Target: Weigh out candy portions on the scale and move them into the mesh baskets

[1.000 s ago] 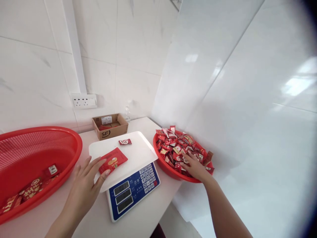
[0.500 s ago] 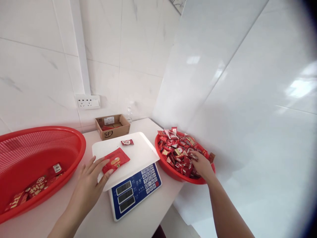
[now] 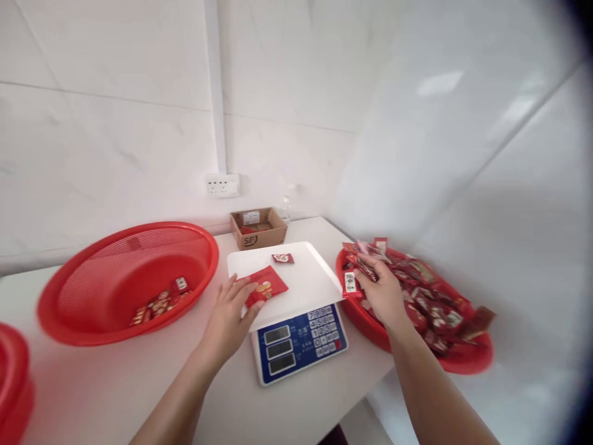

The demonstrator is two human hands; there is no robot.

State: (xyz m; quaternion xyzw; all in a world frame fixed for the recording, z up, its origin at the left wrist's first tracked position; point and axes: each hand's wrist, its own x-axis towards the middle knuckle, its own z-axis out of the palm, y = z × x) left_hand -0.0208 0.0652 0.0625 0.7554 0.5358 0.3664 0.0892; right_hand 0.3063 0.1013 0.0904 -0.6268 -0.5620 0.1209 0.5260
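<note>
My left hand (image 3: 230,316) rests on the edge of the white pan of a blue-faced scale (image 3: 296,309), its fingers pinching a flat red packet (image 3: 265,286) that lies on the pan. A small red candy (image 3: 282,258) lies farther back on the pan. My right hand (image 3: 382,294) is over the near rim of a red basket (image 3: 419,355) piled with red wrapped candies, and its fingers hold a small wrapped candy (image 3: 350,284) at the basket's left edge, close to the scale pan.
A large red mesh basket (image 3: 83,309) at the left holds a few red packets. A small open cardboard box (image 3: 258,228) stands behind the scale by the tiled wall, under a wall socket (image 3: 223,185). Another red basket's rim (image 3: 13,377) shows at far left.
My right hand has come out of the candy pile toward the scale with a candy in its fingers. The view has swung left; the left hand stays on the red packet.
</note>
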